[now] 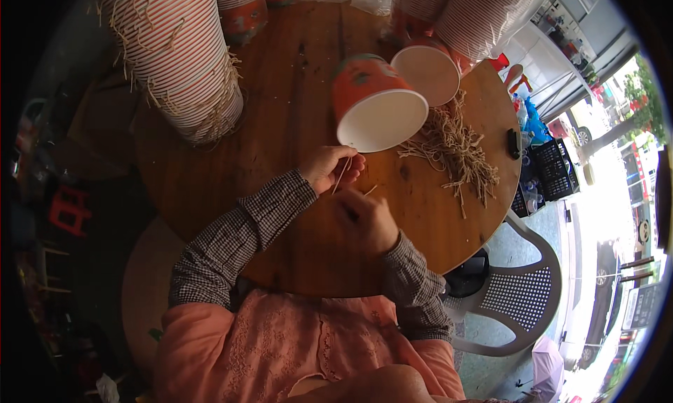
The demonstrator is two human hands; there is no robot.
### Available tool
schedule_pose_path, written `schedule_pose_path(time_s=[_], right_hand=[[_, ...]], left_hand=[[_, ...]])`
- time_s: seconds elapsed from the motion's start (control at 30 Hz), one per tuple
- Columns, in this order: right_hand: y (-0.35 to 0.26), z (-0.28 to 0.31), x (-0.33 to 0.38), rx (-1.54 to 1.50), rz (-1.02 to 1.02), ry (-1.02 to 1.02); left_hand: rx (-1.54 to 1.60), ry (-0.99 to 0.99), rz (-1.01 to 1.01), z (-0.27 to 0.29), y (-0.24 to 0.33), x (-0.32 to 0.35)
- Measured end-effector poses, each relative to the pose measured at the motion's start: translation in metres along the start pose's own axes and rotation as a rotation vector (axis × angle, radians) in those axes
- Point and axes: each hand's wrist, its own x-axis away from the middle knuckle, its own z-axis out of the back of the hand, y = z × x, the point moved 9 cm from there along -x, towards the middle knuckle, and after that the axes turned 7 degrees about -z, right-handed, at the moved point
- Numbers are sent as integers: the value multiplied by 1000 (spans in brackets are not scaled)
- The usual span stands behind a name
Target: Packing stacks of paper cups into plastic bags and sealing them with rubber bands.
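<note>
My left hand [331,166] grips a short beige string [342,173] near the rim of an orange paper bucket [371,98] that lies on its side, its white mouth toward me. My right hand [366,219] is closed just below, pinching another end of string [370,190]. Both hands hover over the round wooden table [280,122]. A second bucket [427,72] lies tipped behind the first. A pile of cut beige strings [456,150] is spread to the right of the buckets.
Tall stacks of striped paper buckets [179,52] with string handles stand at the back left and back right [477,17]. A small black device [514,143] lies near the table's right edge. A white plastic chair [515,298] stands to my right.
</note>
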Motion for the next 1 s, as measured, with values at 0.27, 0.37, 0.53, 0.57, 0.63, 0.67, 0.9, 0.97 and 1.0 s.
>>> schedule_pose_path(time_s=[0.27,0.37,0.53,0.57,0.63,0.67,0.9,0.97,1.0], right_hand=[[-27,-8,19,-203,-117,1],[-31,-15,22,-185,-73,-23],[-40,-26,32,-149,8,-43],[-42,-27,33,-149,13,-46],[-44,-29,37,-120,11,-72],[-46,-27,37,-117,12,-68],[-88,-8,35,-169,77,-157],[-99,5,39,-337,92,-241],[-97,14,41,-479,-65,-313]], left_hand=[[-265,-68,-54,-15,-1,4],[-357,-36,-163,-26,1,3],[-755,-35,-403,-38,33,10],[-1111,25,-563,-38,51,18],[-1464,96,-725,-42,71,34],[-1627,153,-787,-39,77,37],[-1938,324,-715,-23,155,77],[-2020,343,-646,-26,182,93],[-2044,331,-675,-25,192,100]])
